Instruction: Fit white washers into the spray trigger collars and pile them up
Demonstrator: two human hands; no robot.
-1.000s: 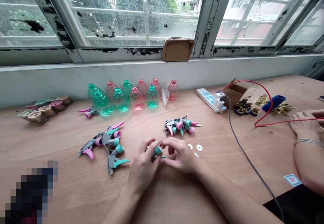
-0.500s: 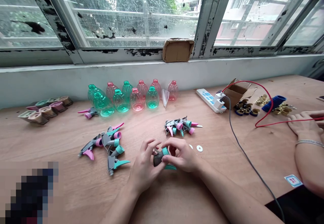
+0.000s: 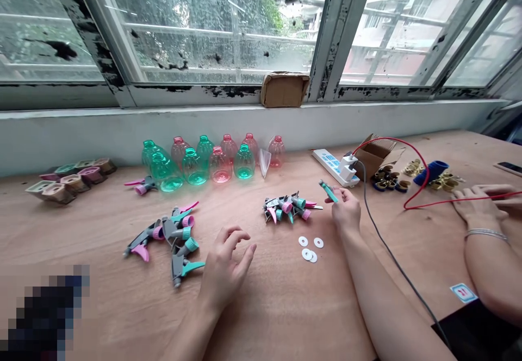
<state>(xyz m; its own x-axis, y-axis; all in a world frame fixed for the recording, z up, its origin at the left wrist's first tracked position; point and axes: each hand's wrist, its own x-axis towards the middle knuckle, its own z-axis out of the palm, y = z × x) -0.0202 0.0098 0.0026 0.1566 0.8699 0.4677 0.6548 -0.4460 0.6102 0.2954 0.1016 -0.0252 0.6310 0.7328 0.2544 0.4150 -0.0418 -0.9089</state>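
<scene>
My right hand is raised to the right, its fingers closed around a trigger spray head whose teal trigger sticks out; most of its body is hidden by the hand. My left hand hovers over the table with fingers curved and apart, holding nothing. Left of it lies a loose group of grey spray heads with teal and pink triggers and collars. A tighter pile of spray heads lies between and beyond my hands. Several flat white washers are on the table left of my right forearm.
Green bottles and red bottles line the wall. A power strip with a grey cable stands beyond my right hand. At right are a cardboard box, a red cable and another person's arm.
My hands have parted. The right one has carried the spray head up and right, away from the left, which has let go and opened. The washers are now uncovered.
</scene>
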